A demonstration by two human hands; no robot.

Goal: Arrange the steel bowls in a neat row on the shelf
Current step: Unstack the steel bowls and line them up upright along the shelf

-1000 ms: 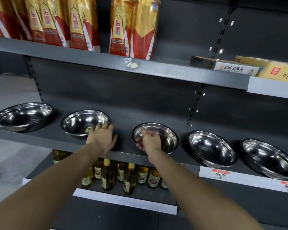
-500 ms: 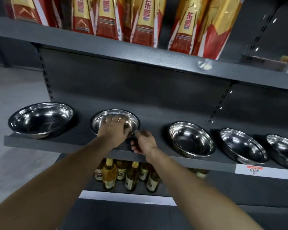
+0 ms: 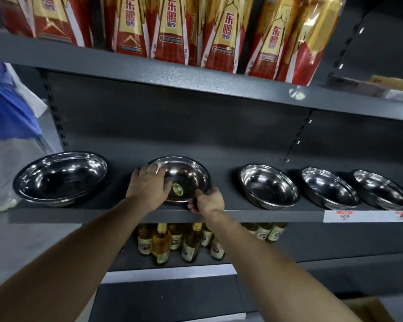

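Note:
Several steel bowls stand in a row on the dark grey shelf point(image 3: 79, 214). The second bowl from the left point(image 3: 186, 175) has a round sticker inside. My left hand point(image 3: 149, 187) grips its left rim, fingers over the edge. My right hand point(image 3: 207, 202) pinches its front right rim. A larger bowl point(image 3: 61, 177) sits at the far left. To the right stand three more bowls: one point(image 3: 269, 185), another point(image 3: 330, 188) and the last point(image 3: 382, 189).
Red and gold drink packs point(image 3: 172, 26) fill the shelf above. Glass bottles point(image 3: 161, 242) stand on the shelf below. White price labels point(image 3: 368, 216) line the shelf edge at right. Blue cloth point(image 3: 7, 108) hangs at the left. A cardboard box corner point(image 3: 370, 310) shows bottom right.
My right hand left the third bowl and moved left onto the second bowl's rim. My left hand closed over that bowl's left edge. The view shifted left and closer.

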